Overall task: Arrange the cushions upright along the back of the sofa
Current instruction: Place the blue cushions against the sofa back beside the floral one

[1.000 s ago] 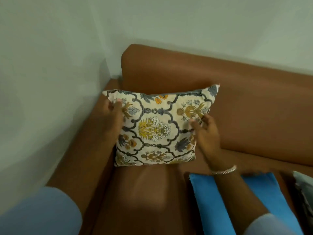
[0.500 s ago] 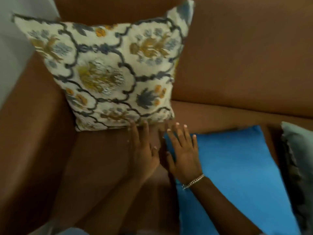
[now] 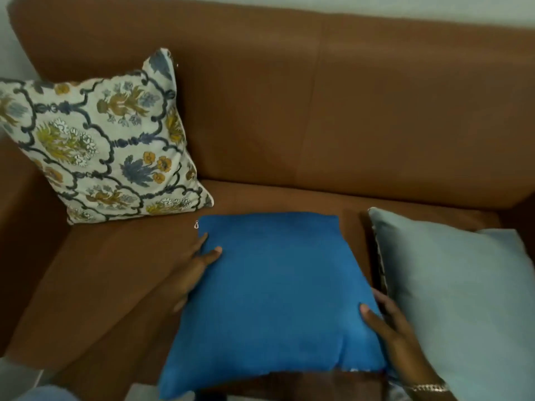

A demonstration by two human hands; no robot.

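Blue cushion [image 3: 275, 296] flat on seat of brown sofa [image 3: 376, 96], nearest camera, front edge at seat's front. Zip pull [image 3: 197, 225] at far-left corner. Left hand [image 3: 194, 267] clasping left edge, thumb on top, fingers tucked underneath (only partly visible). Right hand [image 3: 390, 325] clasping right edge, thumb on top face, fingers down the side, wedged between blue cushion and pale grey-blue cushion [image 3: 463, 299]. Bracelet [image 3: 428, 388] on right wrist, bottom of frame. Light blue sleeve [image 3: 43, 393] at bottom-left corner.

Pale grey-blue cushion just right of blue one, lying tilted on seat, patterned underside edge showing along its left side (pattern too dark to read). Touching right hand.

Further back, floral cushion [image 3: 101, 146] upright in left corner, leaning on backrest and left armrest, bottom right corner close to blue cushion's far-left corner, not touching. Rest of backrest bare brown, vertical seam right of centre. Pale wall [image 3: 434, 7] above sofa back.
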